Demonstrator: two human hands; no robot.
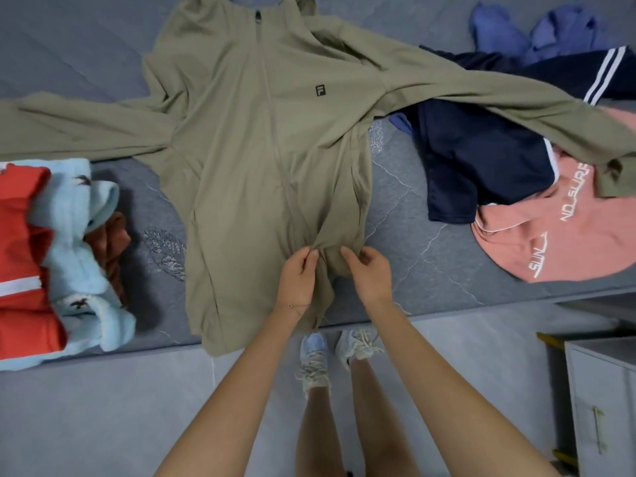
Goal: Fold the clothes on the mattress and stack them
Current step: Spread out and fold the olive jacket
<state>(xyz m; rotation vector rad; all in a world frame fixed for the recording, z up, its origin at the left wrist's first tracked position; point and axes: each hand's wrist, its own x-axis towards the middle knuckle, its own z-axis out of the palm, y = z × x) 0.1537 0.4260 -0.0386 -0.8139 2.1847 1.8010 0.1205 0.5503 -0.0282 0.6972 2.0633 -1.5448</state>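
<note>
An olive zip-up jacket (247, 139) lies front up on the grey mattress (406, 215), sleeves spread left and right, hem hanging over the near edge. My left hand (297, 278) and my right hand (368, 273) both pinch a bunched fold of the jacket near its lower right hem. On the left sits a stack of folded clothes: a red piece (24, 256), a light blue fleece (79, 235) and a brown piece (110, 249). On the right lie unfolded clothes: a navy garment with white stripes (481, 156), a pink sweatshirt (557, 235) and a blue garment (537, 25).
The jacket's right sleeve drapes over the navy and pink clothes. Below the mattress edge is grey floor with my legs and pale sneakers (330, 356). A white cabinet (602, 401) stands at the lower right.
</note>
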